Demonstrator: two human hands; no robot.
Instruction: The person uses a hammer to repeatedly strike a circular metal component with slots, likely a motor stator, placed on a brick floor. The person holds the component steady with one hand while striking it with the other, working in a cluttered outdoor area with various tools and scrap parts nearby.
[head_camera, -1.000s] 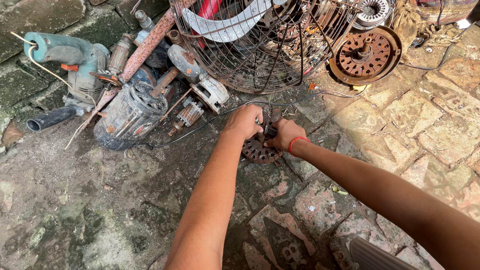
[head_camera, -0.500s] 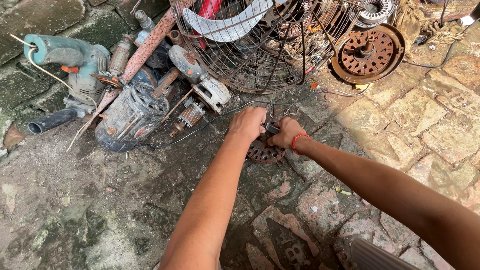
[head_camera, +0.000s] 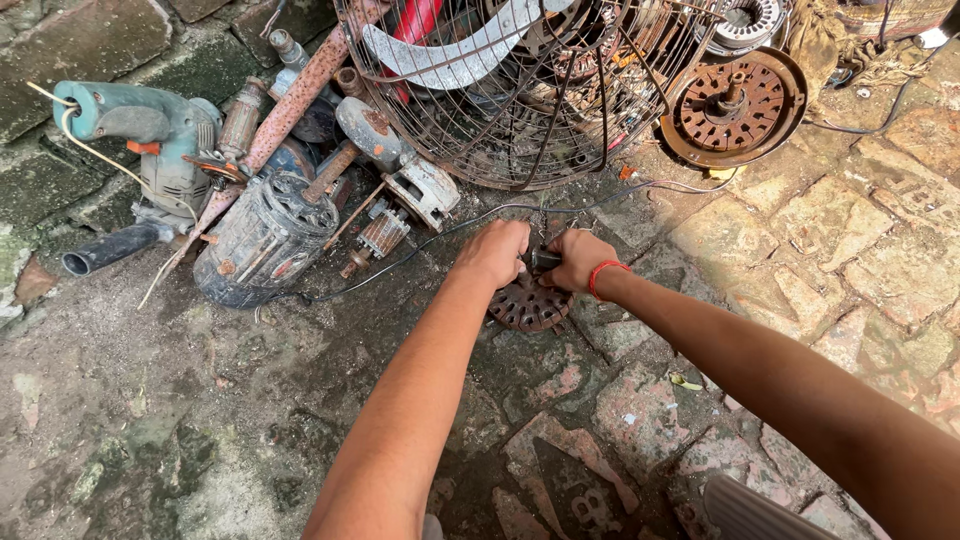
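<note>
Two hands (head_camera: 535, 255), rusty disc (head_camera: 527, 305) (beneath fingers)

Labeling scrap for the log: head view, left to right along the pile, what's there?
Teal power tool → grey electric motor → left hand → right hand, both on a small rusty slotted disc → big rusty round motor plate.
</note>
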